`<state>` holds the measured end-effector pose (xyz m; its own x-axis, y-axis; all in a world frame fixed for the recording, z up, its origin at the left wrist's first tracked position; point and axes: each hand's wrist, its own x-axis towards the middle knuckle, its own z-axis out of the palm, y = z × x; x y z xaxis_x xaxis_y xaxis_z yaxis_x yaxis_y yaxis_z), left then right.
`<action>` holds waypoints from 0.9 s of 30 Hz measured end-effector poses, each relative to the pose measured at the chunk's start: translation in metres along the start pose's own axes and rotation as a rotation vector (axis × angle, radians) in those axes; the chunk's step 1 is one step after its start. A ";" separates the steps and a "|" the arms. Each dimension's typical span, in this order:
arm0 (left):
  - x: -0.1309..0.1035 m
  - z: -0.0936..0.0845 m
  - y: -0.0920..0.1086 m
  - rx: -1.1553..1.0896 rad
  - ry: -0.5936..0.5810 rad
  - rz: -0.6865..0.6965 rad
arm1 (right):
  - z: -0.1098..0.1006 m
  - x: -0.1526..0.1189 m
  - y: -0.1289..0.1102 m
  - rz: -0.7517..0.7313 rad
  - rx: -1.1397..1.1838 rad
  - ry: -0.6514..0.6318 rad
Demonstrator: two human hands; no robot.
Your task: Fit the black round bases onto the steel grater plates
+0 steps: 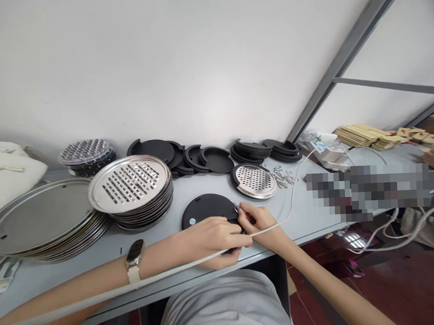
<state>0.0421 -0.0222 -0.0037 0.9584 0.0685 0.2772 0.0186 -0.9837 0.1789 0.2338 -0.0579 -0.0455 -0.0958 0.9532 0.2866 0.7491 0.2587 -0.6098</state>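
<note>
I'm watching through the head camera as the disc (208, 205) is lying on the desk (189, 183) right in front of the person, below both hands; I'm judging the step in hand to be work on a small metal piece (236, 209) at the disc's right edge. The right hand (260, 221) is pinching that piece between its fingers; the left hand (220, 238) is curling over the near right part of the disc, though I'm not able to tell whether its fingers are gripping the rim. The next move, I'm judging, is calling for a steady left hand and a fine right pinch; the disc, being round, is showing no long axis, its blue sticker (192, 221) sitting toward the left; the piece is seemingly slanting from far left to near right.
</note>
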 end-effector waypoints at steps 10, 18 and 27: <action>0.001 -0.002 0.001 0.028 -0.031 -0.022 | -0.002 0.003 -0.001 0.014 0.080 -0.015; 0.001 -0.004 0.002 0.029 -0.043 -0.028 | -0.004 0.004 -0.005 0.023 0.076 0.014; -0.001 0.001 -0.001 0.010 0.016 0.012 | 0.000 0.002 0.001 0.021 0.005 -0.040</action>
<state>0.0416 -0.0218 -0.0054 0.9539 0.0589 0.2944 0.0097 -0.9861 0.1657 0.2341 -0.0557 -0.0456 -0.1064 0.9639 0.2439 0.7477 0.2393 -0.6195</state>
